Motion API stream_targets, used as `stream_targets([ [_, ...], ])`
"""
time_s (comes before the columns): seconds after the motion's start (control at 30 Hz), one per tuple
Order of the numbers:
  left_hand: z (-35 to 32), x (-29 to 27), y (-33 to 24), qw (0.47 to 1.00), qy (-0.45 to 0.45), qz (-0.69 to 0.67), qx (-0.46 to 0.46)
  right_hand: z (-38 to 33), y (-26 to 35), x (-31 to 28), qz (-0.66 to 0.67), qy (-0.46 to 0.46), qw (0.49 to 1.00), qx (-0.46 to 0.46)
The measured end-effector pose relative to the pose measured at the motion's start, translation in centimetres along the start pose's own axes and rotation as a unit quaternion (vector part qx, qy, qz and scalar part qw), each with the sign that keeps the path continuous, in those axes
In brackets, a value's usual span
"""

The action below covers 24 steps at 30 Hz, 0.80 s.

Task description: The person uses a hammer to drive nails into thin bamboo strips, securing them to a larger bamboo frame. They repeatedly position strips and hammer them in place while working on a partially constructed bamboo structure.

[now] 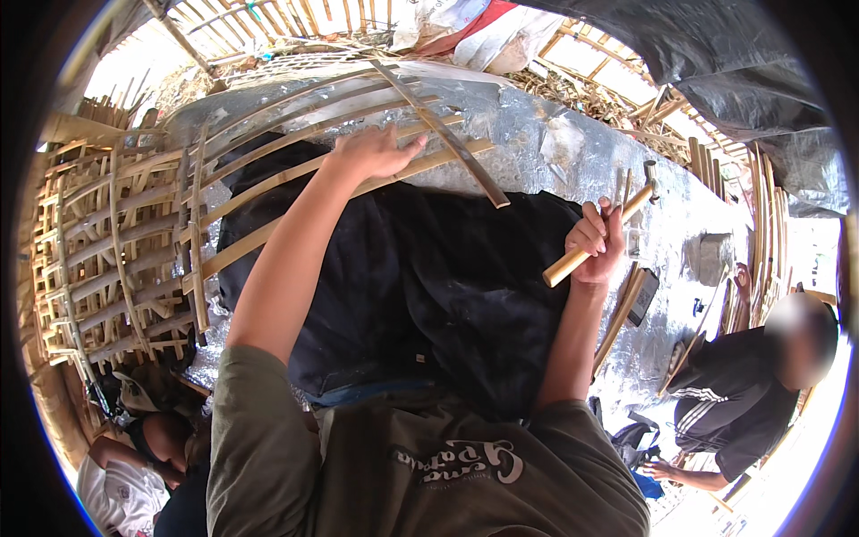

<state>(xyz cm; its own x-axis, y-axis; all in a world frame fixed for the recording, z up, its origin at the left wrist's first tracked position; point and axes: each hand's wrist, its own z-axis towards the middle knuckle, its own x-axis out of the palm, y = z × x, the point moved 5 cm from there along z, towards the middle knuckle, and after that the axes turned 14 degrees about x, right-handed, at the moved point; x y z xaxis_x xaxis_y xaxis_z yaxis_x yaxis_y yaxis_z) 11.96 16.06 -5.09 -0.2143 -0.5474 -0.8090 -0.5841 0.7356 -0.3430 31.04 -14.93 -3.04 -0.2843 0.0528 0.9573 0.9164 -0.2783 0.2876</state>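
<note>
At upper centre, the loosely open left hand apparently steadies bamboo slats. At right, the right hand grips a hammer; striking would need the crosspiece aligned.

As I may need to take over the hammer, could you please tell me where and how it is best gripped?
Probably by the handle's butt end, coming from the near left: it juts out bare and straight that way, while the right hand holds farther up and the head points to the far right.
</note>
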Motion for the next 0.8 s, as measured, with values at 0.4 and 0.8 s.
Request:
stream_targets([
  [0.4, -1.9, 1.7, -1.5, 0.987, -0.146, 0.072, 0.012, -0.1, 0.0, 0.1, -0.008, -0.003, 1.0, 0.009],
  [0.8, -2.1, 1.5, -1.5, 0.987, -0.149, 0.052, 0.018, 0.0, 0.2, -0.1, -0.036, -0.027, 0.999, -0.001],
])
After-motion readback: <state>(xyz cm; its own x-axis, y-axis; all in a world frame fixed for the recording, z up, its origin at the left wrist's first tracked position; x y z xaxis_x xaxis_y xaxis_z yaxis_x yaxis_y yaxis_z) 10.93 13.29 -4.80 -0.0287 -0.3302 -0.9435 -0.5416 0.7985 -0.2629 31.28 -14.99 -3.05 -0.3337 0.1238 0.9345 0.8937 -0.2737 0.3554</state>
